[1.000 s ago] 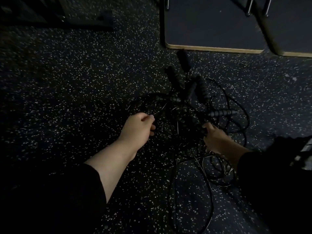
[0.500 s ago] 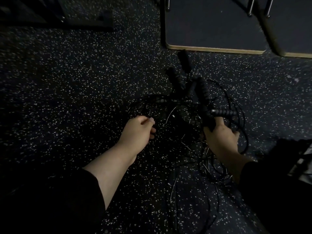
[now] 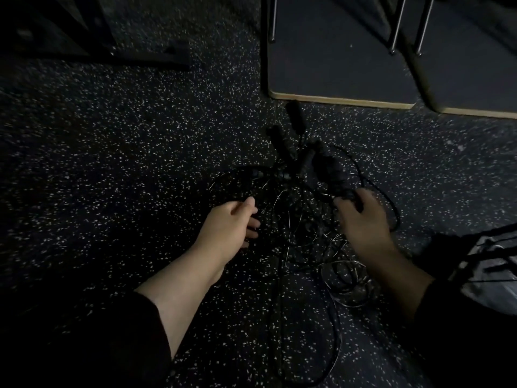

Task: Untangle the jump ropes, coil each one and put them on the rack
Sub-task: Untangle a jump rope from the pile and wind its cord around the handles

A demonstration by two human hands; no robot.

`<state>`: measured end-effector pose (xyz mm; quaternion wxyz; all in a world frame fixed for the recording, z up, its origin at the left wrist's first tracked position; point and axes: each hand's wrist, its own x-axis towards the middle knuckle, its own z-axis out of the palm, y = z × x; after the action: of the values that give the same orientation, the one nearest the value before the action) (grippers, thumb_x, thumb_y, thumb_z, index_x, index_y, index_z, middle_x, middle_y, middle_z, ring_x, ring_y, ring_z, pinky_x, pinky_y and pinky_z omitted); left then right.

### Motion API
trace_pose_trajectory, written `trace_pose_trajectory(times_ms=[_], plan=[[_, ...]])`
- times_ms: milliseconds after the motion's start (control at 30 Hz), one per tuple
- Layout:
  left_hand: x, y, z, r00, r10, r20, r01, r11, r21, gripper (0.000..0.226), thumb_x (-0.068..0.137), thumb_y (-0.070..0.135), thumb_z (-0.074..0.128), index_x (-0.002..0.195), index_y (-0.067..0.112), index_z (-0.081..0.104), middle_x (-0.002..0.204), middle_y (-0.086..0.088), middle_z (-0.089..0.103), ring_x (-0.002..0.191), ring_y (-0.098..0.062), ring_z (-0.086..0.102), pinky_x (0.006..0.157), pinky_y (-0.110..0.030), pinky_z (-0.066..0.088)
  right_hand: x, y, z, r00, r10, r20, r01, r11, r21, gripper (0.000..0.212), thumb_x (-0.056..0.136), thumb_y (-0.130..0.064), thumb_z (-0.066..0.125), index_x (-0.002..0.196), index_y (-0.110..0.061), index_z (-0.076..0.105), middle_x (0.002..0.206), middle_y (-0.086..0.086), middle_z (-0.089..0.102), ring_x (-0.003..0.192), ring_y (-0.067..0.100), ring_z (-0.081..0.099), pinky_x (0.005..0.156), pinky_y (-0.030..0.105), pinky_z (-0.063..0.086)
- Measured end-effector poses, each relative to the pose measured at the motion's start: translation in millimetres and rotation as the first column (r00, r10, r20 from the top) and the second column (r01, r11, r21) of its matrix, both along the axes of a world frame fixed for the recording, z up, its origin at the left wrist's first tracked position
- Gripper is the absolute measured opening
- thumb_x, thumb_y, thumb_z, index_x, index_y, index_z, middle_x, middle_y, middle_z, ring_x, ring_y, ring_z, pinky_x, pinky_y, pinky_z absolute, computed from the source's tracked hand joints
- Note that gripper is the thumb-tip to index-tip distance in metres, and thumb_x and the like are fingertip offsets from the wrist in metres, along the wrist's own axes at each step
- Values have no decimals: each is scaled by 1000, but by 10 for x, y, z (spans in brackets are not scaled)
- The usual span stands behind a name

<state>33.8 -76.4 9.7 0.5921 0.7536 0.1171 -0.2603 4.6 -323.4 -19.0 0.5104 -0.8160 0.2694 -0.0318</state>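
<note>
Jump ropes (image 3: 296, 217) lie as one tangled black pile on the speckled floor (image 3: 112, 177), mid-frame; all places below are relative to that pile.

Left hand (image 3: 228, 224): at the pile's left edge, fingers curled inward, thumb tip against the forefinger near a thin cord; light is too dim to say whether that grip actually pinches a strand or is just curled, so cannot tell.

Right hand (image 3: 363, 219): on the pile's right side, fingers wrapped over a black ribbed handle (image 3: 333, 177) with cord under them; grip clamped on that handle, which angles up and away from the hand toward the top of the pile.

More handles (image 3: 293, 116) stick out of the pile's far end, fanned, their far ends pointing toward the platform; exact count is hard to read in the dark.

Loose cord loops (image 3: 347, 278) spill from the pile's near right, under the right forearm; a long single loop trails from the pile toward the bottom of the frame.

Beyond the pile: a dark platform (image 3: 335, 100) with a pale wooden edge, thin metal legs (image 3: 397, 26) standing on it; a second such board to its right.

Far left beyond the pile: a dark frame base (image 3: 151, 56) on the floor, detail not readable.

Right of the pile: a grey and black fabric item (image 3: 492, 264) next to the right sleeve.
</note>
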Motion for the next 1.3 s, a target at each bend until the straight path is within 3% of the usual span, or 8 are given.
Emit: trace_pose_trajectory(times_ms=[167, 300, 500, 767, 867, 1000, 1133, 1300], plan=[[-99, -187, 653, 999, 4, -35, -11, 975, -220, 44, 101, 59, 44, 123, 26, 62, 108, 3, 75, 99, -17, 74, 90, -40, 61, -633, 769, 473, 988, 89, 126, -113, 974, 197, 15, 101, -18, 63, 105, -32, 59, 74, -10, 67, 59, 7, 53, 52, 29, 44], [-253, -281, 1200, 991, 48, -129, -85, 951, -298, 25, 102, 42, 59, 97, 19, 66, 92, -2, 73, 87, -21, 70, 95, -47, 56, -1194, 1218, 935, 975, 185, 123, -209, 953, 221, 16, 99, -20, 65, 109, -29, 56, 66, -11, 60, 55, 2, 47, 50, 26, 39], [-677, -217, 1916, 991, 80, 105, -52, 969, -240, 30, 105, 11, 48, 109, 22, 75, 77, 0, 57, 58, -14, 53, 58, -32, 50, -1492, 1332, 1748, 909, 409, 83, -413, 849, 329, 22, 98, -42, 66, 117, -38, 55, 87, -5, 68, 73, 1, 58, 65, 20, 47], [-1126, -24, 3120, 890, -155, 428, 211, 974, -86, 40, 97, 3, 43, 111, 27, 71, 68, 0, 62, 51, -17, 49, 46, -30, 43, -1602, 1341, 2480, 988, -106, 113, 2, 739, 674, 38, 106, -24, 55, 141, -37, 43, 114, 5, 75, 88, 22, 71, 83, 47, 59], [-1334, 73, 3533, 830, -167, 532, 304, 936, -179, 38, 96, -2, 47, 105, 23, 74, 64, -5, 60, 49, -20, 47, 44, -29, 40, -1625, 1342, 2608, 982, -71, 174, -48, 801, 596, 67, 103, -19, 62, 150, -51, 28, 112, 0, 74, 84, 17, 69, 82, 44, 60], [-1522, 211, 3786, 789, -129, 600, 362, 887, -285, 35, 94, -7, 48, 97, 16, 75, 60, -10, 57, 45, -23, 44, 42, -27, 39, -1555, 1400, 2607, 978, 84, 190, -133, 956, 262, 48, 101, -31, 64, 145, -29, 45, 104, 7, 69, 80, 15, 63, 68, 30, 51], [-1528, 367, 3792, 806, -110, 582, 359, 872, -333, 35, 91, -6, 49, 89, 18, 75, 56, -10, 56, 44, -23, 42, 43, -26, 37, -1407, 1226, 2536, 961, -137, 238, 87, 974, 210, 56, 92, -34, 77, 129, -26, 36, 92, 10, 69, 68, 20, 60, 57, 33, 45], [-1415, 468, 3878, 782, -43, 622, 383, 820, -425, 32, 86, 2, 48, 86, 20, 74, 58, -10, 59, 40, -22, 42, 43, -28, 36, -1265, 1180, 2416, 910, 414, 15, -415, 910, 19, 41, 101, -25, 63, 142, -25, 57, 94, -5, 70, 75, 25, 66, 71, 38, 56]])
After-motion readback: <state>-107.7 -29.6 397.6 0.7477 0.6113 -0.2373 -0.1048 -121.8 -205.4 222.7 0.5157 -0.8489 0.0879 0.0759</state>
